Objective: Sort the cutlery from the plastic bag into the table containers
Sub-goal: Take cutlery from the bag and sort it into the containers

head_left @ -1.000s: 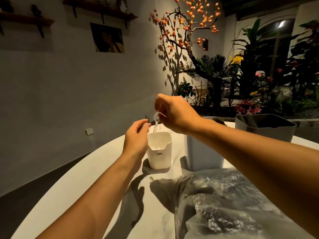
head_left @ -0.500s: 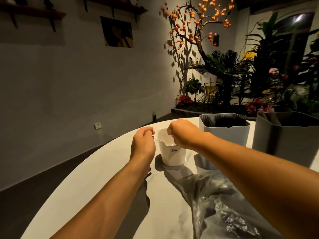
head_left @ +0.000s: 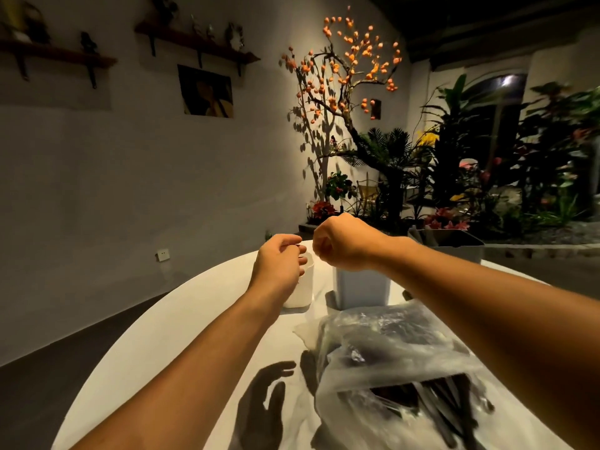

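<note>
White container (head_left: 300, 287) half behind the left hand (head_left: 277, 266); blurred dark cutlery (head_left: 435, 401) inside the plastic bag (head_left: 383, 345).

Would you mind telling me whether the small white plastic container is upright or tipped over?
Upright: the small white plastic container stands on its base on the white table, open rim upward, behind the left hand.

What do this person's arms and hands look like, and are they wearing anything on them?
Both forearms are bare as far as the frame shows: no sleeves, gloves, watch or bracelets. The left hand and right hand show no clear rings, though the dim light hides fine detail.
</note>
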A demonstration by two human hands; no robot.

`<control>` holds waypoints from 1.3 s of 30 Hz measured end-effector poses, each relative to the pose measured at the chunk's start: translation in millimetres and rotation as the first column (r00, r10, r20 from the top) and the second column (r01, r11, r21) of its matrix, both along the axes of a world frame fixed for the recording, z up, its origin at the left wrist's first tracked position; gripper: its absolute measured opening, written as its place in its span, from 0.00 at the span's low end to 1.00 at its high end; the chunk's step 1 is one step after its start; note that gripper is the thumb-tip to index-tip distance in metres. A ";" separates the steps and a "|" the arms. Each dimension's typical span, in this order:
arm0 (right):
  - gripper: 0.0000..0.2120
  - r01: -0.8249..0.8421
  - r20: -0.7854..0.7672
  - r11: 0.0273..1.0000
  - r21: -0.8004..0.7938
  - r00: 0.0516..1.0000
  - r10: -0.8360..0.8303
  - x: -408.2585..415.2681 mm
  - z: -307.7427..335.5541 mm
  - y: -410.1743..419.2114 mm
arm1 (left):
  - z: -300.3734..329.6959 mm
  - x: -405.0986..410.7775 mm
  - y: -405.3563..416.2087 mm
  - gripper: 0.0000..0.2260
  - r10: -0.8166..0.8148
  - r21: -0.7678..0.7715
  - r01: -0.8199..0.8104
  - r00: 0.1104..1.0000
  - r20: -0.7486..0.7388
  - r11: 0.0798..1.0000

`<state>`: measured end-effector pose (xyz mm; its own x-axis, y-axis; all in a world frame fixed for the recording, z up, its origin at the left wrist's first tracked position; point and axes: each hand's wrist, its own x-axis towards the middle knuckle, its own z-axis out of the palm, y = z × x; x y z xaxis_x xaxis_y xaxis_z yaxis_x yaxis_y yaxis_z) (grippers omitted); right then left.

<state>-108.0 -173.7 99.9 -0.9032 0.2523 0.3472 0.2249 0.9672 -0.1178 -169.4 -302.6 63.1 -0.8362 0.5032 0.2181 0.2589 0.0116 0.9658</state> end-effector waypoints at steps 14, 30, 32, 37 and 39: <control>0.07 0.113 0.308 0.930 -0.351 0.951 0.001 156.6 29.3 -49.2 | 14.6 119.9 -40.3 0.11 -0.369 -0.237 0.342 0.926 -0.079 0.909; 0.17 0.327 0.572 0.945 -0.011 0.777 -0.262 225.9 -66.0 -44.0 | -86.2 146.0 -40.3 0.26 -0.346 -0.530 -0.050 0.706 -0.618 0.846; 0.20 0.316 0.574 0.948 0.046 0.768 -0.284 231.8 -73.6 -33.2 | -92.8 146.2 -35.8 0.33 -0.353 -0.556 -0.082 0.694 -0.627 0.827; 0.36 0.233 0.521 0.964 0.129 0.811 -0.266 234.8 -93.3 -5.7 | -107.8 147.4 -19.7 0.49 -0.427 -0.606 -0.067 0.648 -0.631 0.793; 0.31 0.199 0.464 0.974 0.108 0.856 -0.227 229.6 -101.4 -2.0 | -116.7 144.2 -13.1 0.52 -0.435 -0.601 -0.053 0.639 -0.634 0.798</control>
<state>121.7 -175.7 -1.5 -0.8885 0.4506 -0.0867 0.4415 0.8910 0.1056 -25.2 -315.7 -53.6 -0.3935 0.8564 0.3343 0.9061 0.2997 0.2985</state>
